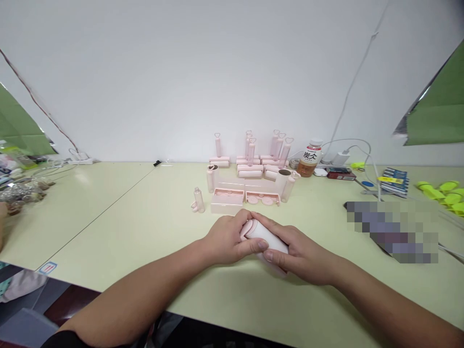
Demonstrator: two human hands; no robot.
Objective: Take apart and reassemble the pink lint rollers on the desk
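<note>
The head view shows the left hand and right hand both wrapped around a pink roller case on the table. The step looks like pressing the case's parts together. Next likely calls for firm, even squeezing.

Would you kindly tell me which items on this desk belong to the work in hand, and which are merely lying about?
In hand:
pink roller case, gripped by left hand and right hand
pink roller parts
pink trays

Lying about:
drink bottle
charger and cables
booklets
yellow-green caps
</note>
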